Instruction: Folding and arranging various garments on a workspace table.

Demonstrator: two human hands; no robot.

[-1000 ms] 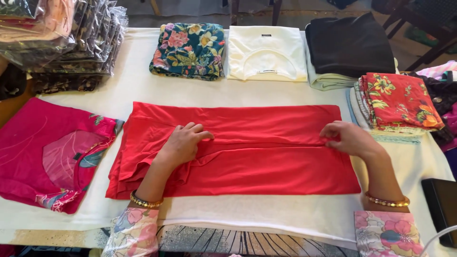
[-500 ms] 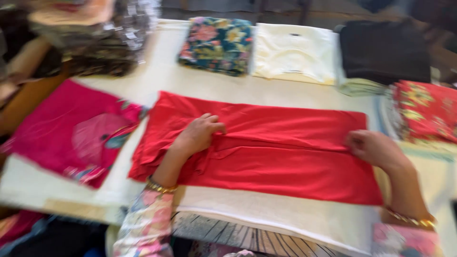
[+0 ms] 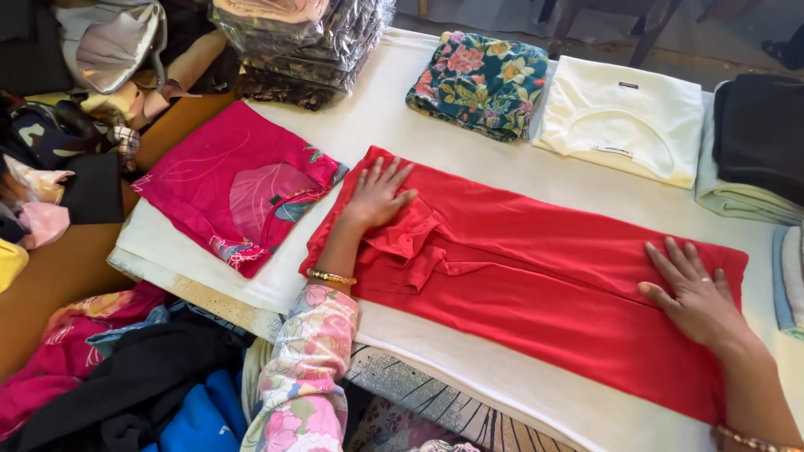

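A person's two bare hands press flat on a long red jersey garment [image 3: 544, 276] spread across a white-covered table [image 3: 394, 125] at the centre of the frame. The left hand [image 3: 378, 194], fingers spread wide and holding nothing, lies palm down on the garment's left end, just above a bunched fold of the same cloth. The right hand [image 3: 693, 293], also open and flat with fingers splayed, rests near the garment's right end; its forearm runs out of the lower right corner. A floral long sleeve [image 3: 303, 377] covers the left arm, with a gold bracelet [image 3: 332, 276] at the wrist.

To the left of the garment lies a flat magenta printed top [image 3: 226, 180], close beside it. Along the upper edge sit a folded teal floral fabric [image 3: 481, 79], a folded cream shirt [image 3: 624, 117] and a dark folded pile [image 3: 762, 134], the last cut off by the right border. A stack of plastic-wrapped clothes [image 3: 301, 42] is cropped at the top. Loose heaped clothing [image 3: 126, 377] fills the lower left, its separate pieces hard to tell apart. What kind of garment the red one is cannot be made out.
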